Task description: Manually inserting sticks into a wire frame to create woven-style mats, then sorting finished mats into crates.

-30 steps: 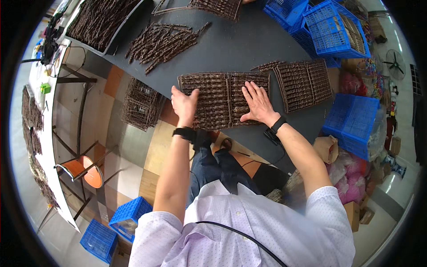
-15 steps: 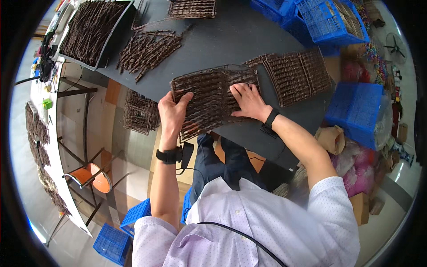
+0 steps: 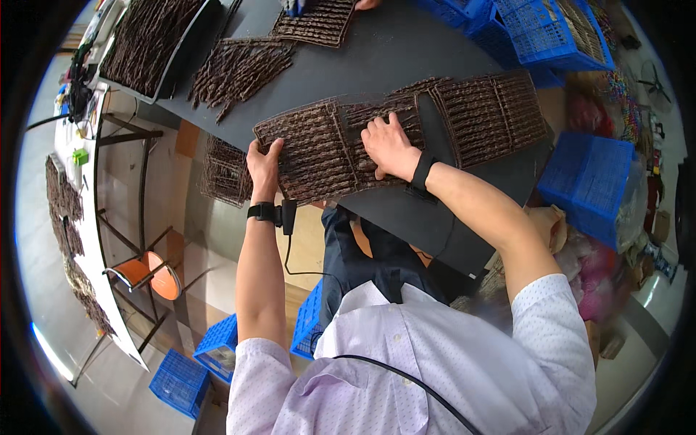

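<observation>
A dark brown panel of twisted, twig-like strands in a thin frame (image 3: pixel 308 148) lies at the front edge of the dark table, its left part overhanging. My left hand (image 3: pixel 264 168) grips its left edge, thumb on top and fingers hidden underneath. Across the panel's right part lies my right hand (image 3: pixel 391 147), palm down with fingers apart, pressing on the strands. A stack of similar brown panels (image 3: pixel 493 112) sits just to the right, past a narrow strip of bare tabletop.
Loose brown strands (image 3: pixel 239 72) lie at the far left, beside a tray (image 3: pixel 190 43) heaped with more. A co-worker's gloved hand (image 3: pixel 293 7) touches another panel (image 3: pixel 313 23) at the far edge. Blue crates (image 3: pixel 586 177) stand right. Below the table's left edge is a panel stack (image 3: pixel 223 170).
The panel has swung left and flattened, its strands now closer to level. My left hand moved left and up with it; my right hand slid slightly left. A co-worker's hands appeared at the far panel.
</observation>
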A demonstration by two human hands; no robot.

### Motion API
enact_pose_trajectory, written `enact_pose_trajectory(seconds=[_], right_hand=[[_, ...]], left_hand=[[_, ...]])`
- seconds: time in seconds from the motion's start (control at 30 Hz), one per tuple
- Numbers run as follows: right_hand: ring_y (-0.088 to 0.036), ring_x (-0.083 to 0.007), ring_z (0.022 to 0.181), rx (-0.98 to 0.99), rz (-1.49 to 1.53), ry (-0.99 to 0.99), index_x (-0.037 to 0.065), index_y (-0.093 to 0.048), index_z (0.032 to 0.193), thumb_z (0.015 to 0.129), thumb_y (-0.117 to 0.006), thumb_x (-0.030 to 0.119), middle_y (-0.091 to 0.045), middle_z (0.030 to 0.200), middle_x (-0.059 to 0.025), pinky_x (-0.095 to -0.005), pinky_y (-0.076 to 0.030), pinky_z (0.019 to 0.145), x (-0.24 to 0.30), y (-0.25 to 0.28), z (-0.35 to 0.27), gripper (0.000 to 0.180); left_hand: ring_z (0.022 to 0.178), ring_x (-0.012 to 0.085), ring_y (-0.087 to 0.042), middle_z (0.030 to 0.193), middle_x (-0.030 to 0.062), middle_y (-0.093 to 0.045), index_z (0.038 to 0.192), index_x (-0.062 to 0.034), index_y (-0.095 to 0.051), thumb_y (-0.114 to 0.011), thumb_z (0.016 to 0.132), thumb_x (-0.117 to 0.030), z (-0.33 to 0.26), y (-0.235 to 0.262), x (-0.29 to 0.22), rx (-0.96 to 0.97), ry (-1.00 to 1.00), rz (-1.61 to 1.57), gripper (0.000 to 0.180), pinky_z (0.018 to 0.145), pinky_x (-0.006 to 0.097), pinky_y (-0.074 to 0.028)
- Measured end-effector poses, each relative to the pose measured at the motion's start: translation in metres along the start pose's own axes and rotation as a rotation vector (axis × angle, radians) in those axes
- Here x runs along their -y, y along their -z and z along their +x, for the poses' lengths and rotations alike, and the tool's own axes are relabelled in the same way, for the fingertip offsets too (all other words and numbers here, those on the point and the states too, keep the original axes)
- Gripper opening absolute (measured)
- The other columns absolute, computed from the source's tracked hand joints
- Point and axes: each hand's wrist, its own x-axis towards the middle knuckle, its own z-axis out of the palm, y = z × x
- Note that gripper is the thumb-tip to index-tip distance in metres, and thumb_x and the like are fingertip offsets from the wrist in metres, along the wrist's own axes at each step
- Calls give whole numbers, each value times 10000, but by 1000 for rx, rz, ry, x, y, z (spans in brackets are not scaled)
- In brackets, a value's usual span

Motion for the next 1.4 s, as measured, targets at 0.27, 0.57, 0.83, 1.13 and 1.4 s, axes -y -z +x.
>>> enact_pose_trajectory(seconds=[0.27, 0.57, 0.83, 1.13, 1.4], right_hand=[[-579, -287, 1049, 40, 299, 43, 15, -570, 1032, 541, -894, 396, -637, 999, -129, -426, -397, 949, -11, -10, 9, 701], [-645, -330, 929, 147, 386, 125, 2, -553, 1009, 639, -817, 207, -652, 914, -153, -432, -516, 780, -28, -14, 25, 498], [-628, -278, 895, -497, 892, 114, 62, -515, 1048, 657, -777, 56, -598, 947, -113, -372, -512, 788, -68, -16, -28, 470], [-580, -187, 884, -1209, 2504, -236, 67, -571, 932, 840, -645, 110, -590, 928, -35, -417, -503, 911, -110, -74, -41, 126], [-652, -271, 865, -790, 1066, -158, 60, -581, 1057, 757, -752, 113, -659, 1030, -107, -383, -529, 810, -73, 41, 40, 349]], left_hand=[[1285, 357, -421, 1369, 177, -470, 1279, -62, -520, -692, 824, -161, -37, -45, -12, -262, -667, 630, 496, 1076, 485, -322], [1403, 279, -309, 1473, 36, -422, 1358, -140, -493, -532, 937, -246, -51, -81, -3, 34, -723, 714, 436, 1149, 478, -231], [1409, 275, -296, 1481, 33, -411, 1367, -147, -489, -523, 940, -234, -50, -80, -3, 7, -732, 721, 437, 1156, 470, -218], [1423, 280, -273, 1498, 43, -391, 1377, -140, -482, -504, 938, -245, -48, -82, -3, 59, -719, 785, 453, 1168, 472, -192], [1438, 276, -247, 1518, 43, -362, 1404, -142, -461, -520, 941, -255, -46, -76, -1, 77, -718, 731, 480, 1169, 473, -182]])
